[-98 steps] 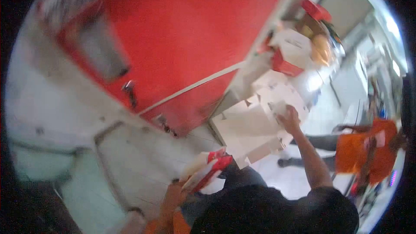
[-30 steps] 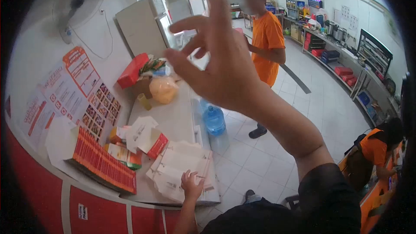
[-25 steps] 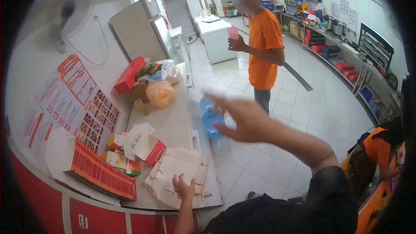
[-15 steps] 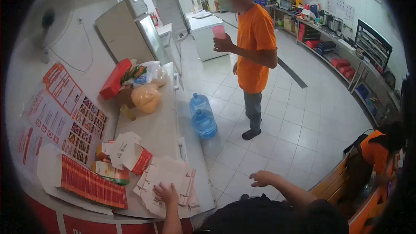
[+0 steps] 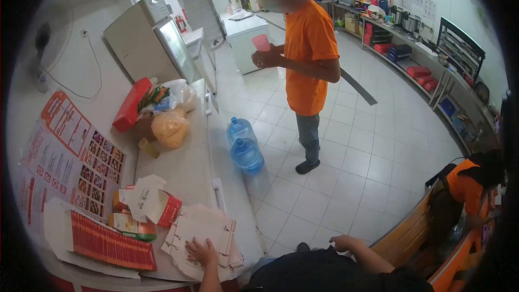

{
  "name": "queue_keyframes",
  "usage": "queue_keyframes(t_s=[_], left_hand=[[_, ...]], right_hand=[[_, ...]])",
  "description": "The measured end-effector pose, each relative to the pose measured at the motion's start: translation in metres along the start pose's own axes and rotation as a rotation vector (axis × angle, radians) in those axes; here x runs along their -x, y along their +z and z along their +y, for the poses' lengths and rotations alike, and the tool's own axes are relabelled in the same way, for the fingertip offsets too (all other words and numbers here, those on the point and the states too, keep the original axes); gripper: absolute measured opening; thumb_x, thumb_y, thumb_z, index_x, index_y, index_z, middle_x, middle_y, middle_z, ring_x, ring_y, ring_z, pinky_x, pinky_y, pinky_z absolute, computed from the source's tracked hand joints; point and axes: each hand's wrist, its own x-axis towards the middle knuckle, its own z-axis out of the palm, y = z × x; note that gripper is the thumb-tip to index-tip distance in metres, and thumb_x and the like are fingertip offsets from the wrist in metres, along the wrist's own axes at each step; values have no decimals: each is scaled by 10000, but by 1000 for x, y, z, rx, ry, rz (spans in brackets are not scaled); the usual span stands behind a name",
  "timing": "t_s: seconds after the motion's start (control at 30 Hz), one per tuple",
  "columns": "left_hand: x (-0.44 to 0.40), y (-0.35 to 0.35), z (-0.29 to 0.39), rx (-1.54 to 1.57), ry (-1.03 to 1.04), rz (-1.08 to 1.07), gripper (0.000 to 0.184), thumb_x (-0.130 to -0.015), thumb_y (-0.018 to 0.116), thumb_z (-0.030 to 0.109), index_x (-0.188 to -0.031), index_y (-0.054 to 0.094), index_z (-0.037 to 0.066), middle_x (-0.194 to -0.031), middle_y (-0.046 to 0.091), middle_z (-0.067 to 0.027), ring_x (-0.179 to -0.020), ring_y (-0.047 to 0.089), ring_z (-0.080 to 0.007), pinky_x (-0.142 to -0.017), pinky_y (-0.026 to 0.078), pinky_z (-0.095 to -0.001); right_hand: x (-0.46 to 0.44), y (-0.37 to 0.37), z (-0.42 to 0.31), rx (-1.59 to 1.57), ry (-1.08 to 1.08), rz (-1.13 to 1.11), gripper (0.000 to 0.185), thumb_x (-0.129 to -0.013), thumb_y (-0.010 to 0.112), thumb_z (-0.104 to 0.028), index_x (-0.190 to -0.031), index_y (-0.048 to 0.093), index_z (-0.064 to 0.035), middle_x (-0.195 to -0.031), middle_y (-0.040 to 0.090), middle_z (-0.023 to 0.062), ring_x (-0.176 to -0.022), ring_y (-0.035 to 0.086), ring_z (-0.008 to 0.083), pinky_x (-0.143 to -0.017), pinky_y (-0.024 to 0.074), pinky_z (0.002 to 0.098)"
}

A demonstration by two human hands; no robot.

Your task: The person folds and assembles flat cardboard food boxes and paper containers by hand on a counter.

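My left hand (image 5: 202, 252) lies flat on a stack of flat, unfolded cardboard boxes (image 5: 205, 226) at the near end of the white counter, fingers spread. My right hand (image 5: 343, 243) is close in front of my dark shirt (image 5: 308, 273), its fingers curled, and I see nothing in it. Left of the stack are a partly folded red and white box (image 5: 168, 211) and a green and orange carton (image 5: 131, 225). A row of red packets (image 5: 111, 240) fills an open white carton (image 5: 59, 240).
A person in an orange shirt (image 5: 309, 54) stands ahead holding a pink cup (image 5: 261, 42). Blue water jugs (image 5: 247, 155) stand on the floor beside the counter (image 5: 186, 176). Another person (image 5: 465, 184) bends at the right near a wooden bench (image 5: 403, 232). Bagged goods (image 5: 170, 128) sit farther along the counter.
My right hand has drawn back toward my body and its fingers have curled in. My left hand stays on the cardboard. The standing person has brought both hands together near the cup.
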Motion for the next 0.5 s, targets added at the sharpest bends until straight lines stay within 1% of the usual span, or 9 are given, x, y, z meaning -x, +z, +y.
queue_keyframes(t_s=[0.1,0.17,0.2,0.3,0.4,0.5], left_hand=[[0,5,-4,15,6,25,720,-942,648,479,-1510,418,102,-1669,229,-222,-1554,179,-414,-1162,153,-724],[-4,19,-14,51,36,58,714,-940,648,481,-1505,425,104,-1668,234,-221,-1555,179,-411,-1162,154,-722],[-3,14,-11,42,27,46,714,-939,649,481,-1503,427,104,-1668,235,-221,-1555,180,-411,-1162,154,-722],[0,2,-2,25,1,22,714,-936,654,480,-1499,430,102,-1667,238,-219,-1555,181,-408,-1160,156,-720],[0,3,-3,32,1,33,714,-932,660,480,-1495,437,102,-1664,242,-219,-1558,178,-400,-1157,159,-720],[-4,14,-14,41,20,61,706,-933,661,479,-1487,449,97,-1661,247,-218,-1559,176,-393,-1153,166,-721]], right_hand=[[-14,5,9,-31,2,-3,620,-944,682,-460,-1433,555,-101,-1345,654,198,-1252,604,415,-1054,495,507],[-21,7,16,-23,1,47,623,-940,685,-465,-1433,559,-106,-1343,658,193,-1249,607,410,-1056,496,500],[-24,3,18,-16,-1,76,624,-937,687,-467,-1432,562,-108,-1342,659,190,-1247,609,408,-1056,496,496],[-27,-11,29,-127,87,106,629,-923,696,-484,-1407,587,-97,-1283,694,180,-1205,642,382,-1041,508,493],[-34,-10,54,-392,188,132,607,-914,701,-492,-1368,624,-97,-1252,710,171,-1192,654,351,-1046,502,501],[-31,16,84,-762,346,216,509,-936,704,-380,-1300,648,-29,-1030,767,166,-794,762,267,-851,587,412]])
